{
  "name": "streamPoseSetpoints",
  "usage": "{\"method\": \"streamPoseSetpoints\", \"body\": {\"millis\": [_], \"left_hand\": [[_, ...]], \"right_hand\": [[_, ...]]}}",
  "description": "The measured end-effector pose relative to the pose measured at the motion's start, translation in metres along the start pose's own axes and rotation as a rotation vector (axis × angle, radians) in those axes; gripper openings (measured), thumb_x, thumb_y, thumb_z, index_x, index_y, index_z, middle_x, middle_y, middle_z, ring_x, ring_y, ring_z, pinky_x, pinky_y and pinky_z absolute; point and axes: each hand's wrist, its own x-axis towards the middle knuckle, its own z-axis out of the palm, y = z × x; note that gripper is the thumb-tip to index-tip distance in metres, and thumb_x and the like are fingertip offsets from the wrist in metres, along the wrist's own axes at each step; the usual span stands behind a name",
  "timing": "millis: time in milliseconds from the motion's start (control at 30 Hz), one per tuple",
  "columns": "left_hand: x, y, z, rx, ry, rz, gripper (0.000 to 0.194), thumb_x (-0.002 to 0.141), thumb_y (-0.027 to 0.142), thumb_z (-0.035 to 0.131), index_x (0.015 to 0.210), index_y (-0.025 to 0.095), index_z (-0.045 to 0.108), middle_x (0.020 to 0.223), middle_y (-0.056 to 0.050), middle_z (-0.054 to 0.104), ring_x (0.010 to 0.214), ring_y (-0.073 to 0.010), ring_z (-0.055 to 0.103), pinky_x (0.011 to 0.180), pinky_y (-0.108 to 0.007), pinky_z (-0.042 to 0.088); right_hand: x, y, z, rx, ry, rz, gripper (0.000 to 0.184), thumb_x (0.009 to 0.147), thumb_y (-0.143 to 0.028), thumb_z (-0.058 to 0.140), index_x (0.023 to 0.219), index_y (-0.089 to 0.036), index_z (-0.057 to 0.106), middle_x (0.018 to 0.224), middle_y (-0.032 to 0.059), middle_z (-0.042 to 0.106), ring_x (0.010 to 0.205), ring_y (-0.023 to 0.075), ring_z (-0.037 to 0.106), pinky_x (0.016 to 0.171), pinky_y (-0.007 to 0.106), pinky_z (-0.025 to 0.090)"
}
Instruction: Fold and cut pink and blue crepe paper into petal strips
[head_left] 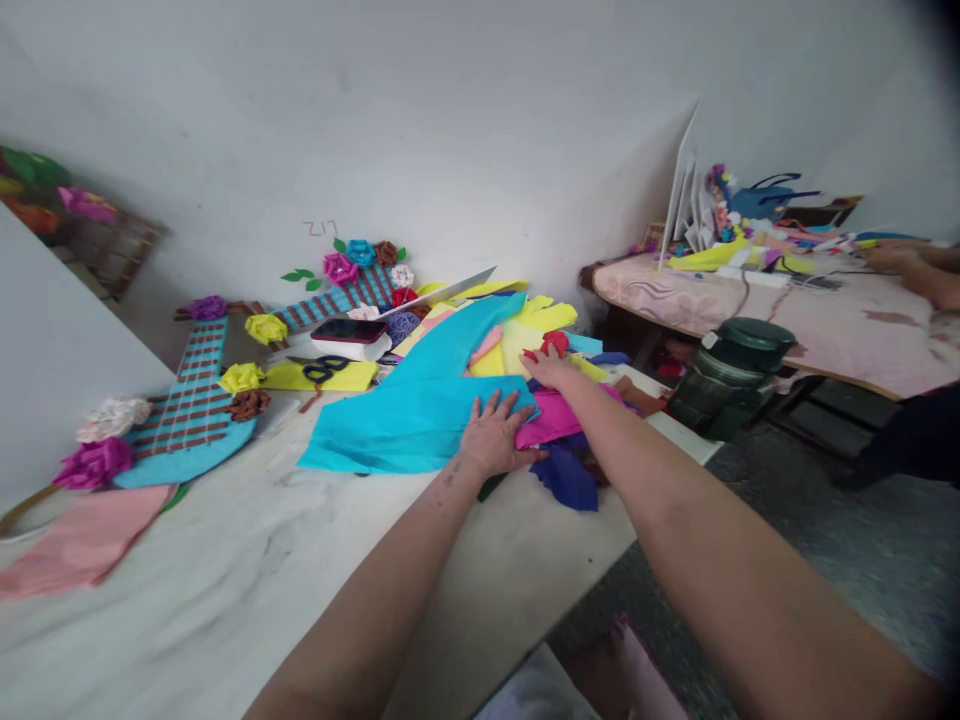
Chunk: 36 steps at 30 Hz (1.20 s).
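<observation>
My left hand [496,437] lies with fingers spread on the edge of a turquoise sheet [397,430] that looks like crepe paper. Its thumb reaches over dark blue paper [566,475]. My right hand [551,370] is stretched out farther back on the pile, touching a crumpled red piece [555,343]; its fingertips are partly hard to make out. Between my hands and under my right wrist shows magenta paper [551,415]. Yellow sheets [544,315] lie behind, beneath and around the turquoise one.
Black-handled scissors [324,370] rest on yellow paper to the left, near a phone [349,331] on a white box. Guitar-shaped crafts with paper flowers [187,400] lean further left. A green jar [731,375] stands right; beyond it, another person's hands [911,262] are at a second table.
</observation>
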Motion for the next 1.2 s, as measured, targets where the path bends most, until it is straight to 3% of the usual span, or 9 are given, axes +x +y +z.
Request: {"method": "streamPoseSetpoints", "body": {"millis": [233,400,500,633,733,833,900,1000,1200], "left_hand": [[0.009,0.007,0.002,-0.024,-0.015,-0.014,0.082,0.069,0.075,0.037,0.137,0.030,0.032,0.148,-0.006,0.021,0.135,-0.0356,0.012,0.105,-0.060,0.007],[0.010,0.010,0.003,-0.028,-0.006,-0.019,0.089,0.065,0.078,0.038,0.139,0.029,0.029,0.149,-0.005,0.018,0.136,-0.0347,0.009,0.105,-0.059,0.005],[0.001,0.010,-0.006,-0.056,0.017,0.026,0.090,0.065,0.076,0.040,0.139,0.026,0.029,0.149,-0.006,0.020,0.136,-0.0313,0.010,0.107,-0.056,0.003],[-0.021,-0.005,-0.028,-0.076,0.084,0.050,0.070,0.075,0.059,0.045,0.136,0.024,0.036,0.145,-0.004,0.031,0.135,-0.0257,0.019,0.109,-0.050,0.001],[-0.042,-0.033,-0.042,-0.119,0.207,-0.155,0.052,0.082,0.045,0.043,0.129,0.024,0.045,0.140,-0.004,0.040,0.132,-0.0237,0.027,0.110,-0.048,0.006],[-0.068,-0.068,-0.049,-0.192,0.388,-0.418,0.042,0.083,0.037,0.041,0.120,0.020,0.054,0.133,-0.007,0.048,0.128,-0.0243,0.035,0.108,-0.045,0.017],[-0.088,-0.088,-0.049,-0.217,0.496,-0.562,0.040,0.081,0.033,0.045,0.117,0.018,0.056,0.132,-0.010,0.048,0.125,-0.0262,0.039,0.105,-0.044,0.025],[-0.117,-0.110,-0.045,-0.214,0.624,-0.742,0.039,0.076,0.029,0.049,0.114,0.021,0.056,0.129,-0.008,0.052,0.123,-0.0268,0.041,0.102,-0.044,0.031],[-0.153,-0.125,-0.037,-0.302,0.609,-0.899,0.049,0.071,0.032,0.056,0.118,0.018,0.051,0.132,-0.014,0.047,0.120,-0.0296,0.044,0.098,-0.045,0.035]], "right_hand": [[0.002,0.008,0.003,0.025,-0.008,0.087,0.059,0.088,-0.054,0.015,0.141,-0.030,0.025,0.150,0.0093,0.013,0.133,0.0334,0.021,0.099,0.057,0.021],[-0.004,-0.002,0.000,0.018,0.044,0.183,0.061,0.087,-0.054,0.020,0.141,-0.026,0.027,0.150,0.0116,0.011,0.133,0.0413,0.012,0.097,0.064,0.013],[-0.013,-0.015,-0.009,-0.051,0.100,0.215,0.060,0.087,-0.050,0.026,0.138,-0.021,0.034,0.149,0.0146,0.015,0.132,0.0442,0.008,0.096,0.067,0.006],[-0.028,-0.039,-0.026,-0.156,0.205,0.131,0.054,0.087,-0.044,0.033,0.126,-0.011,0.050,0.144,0.0182,0.027,0.132,0.0426,0.013,0.099,0.062,0.007],[-0.040,-0.065,-0.034,-0.149,0.273,-0.011,0.048,0.088,-0.038,0.033,0.116,-0.009,0.058,0.125,0.0200,0.051,0.122,0.0380,0.037,0.100,0.057,0.013],[-0.053,-0.098,-0.034,-0.071,0.235,-0.231,0.048,0.088,-0.043,0.031,0.108,-0.013,0.062,0.107,0.0166,0.062,0.103,0.0300,0.054,0.094,0.045,0.031],[-0.062,-0.120,-0.029,-0.060,0.212,-0.414,0.048,0.085,-0.050,0.037,0.107,-0.016,0.063,0.106,0.0139,0.063,0.101,0.0281,0.055,0.090,0.038,0.035],[-0.072,-0.148,-0.020,-0.111,0.232,-0.620,0.051,0.080,-0.056,0.047,0.106,-0.016,0.063,0.110,0.0143,0.060,0.106,0.0304,0.050,0.092,0.040,0.034],[-0.082,-0.183,-0.015,-0.178,0.154,-0.584,0.041,0.079,-0.048,0.055,0.107,-0.019,0.063,0.114,0.0133,0.056,0.108,0.0296,0.047,0.091,0.039,0.034]]}}
